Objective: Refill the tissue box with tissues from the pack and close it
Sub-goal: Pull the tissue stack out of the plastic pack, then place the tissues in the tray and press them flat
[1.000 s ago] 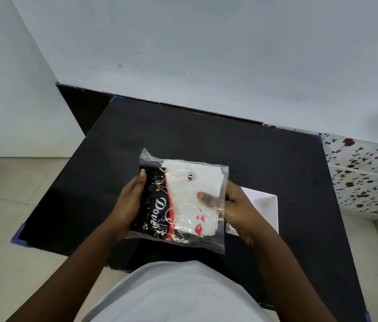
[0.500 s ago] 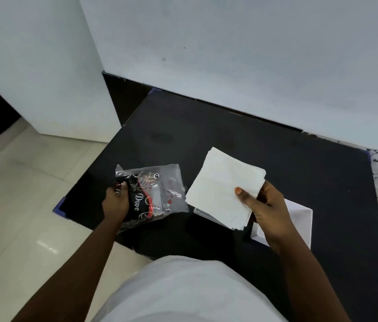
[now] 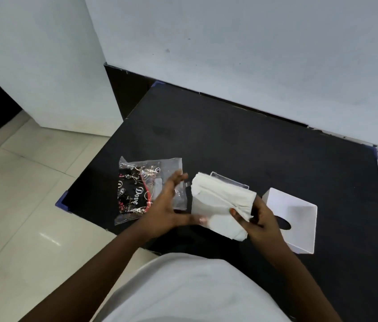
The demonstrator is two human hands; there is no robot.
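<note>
Left hand has released the emptied pack, now lying on the counter, and reaches toward the tissues.

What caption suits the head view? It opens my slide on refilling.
Right hand grips the tissue stack, left hand open beside it, emptied pack on the black table.
</note>
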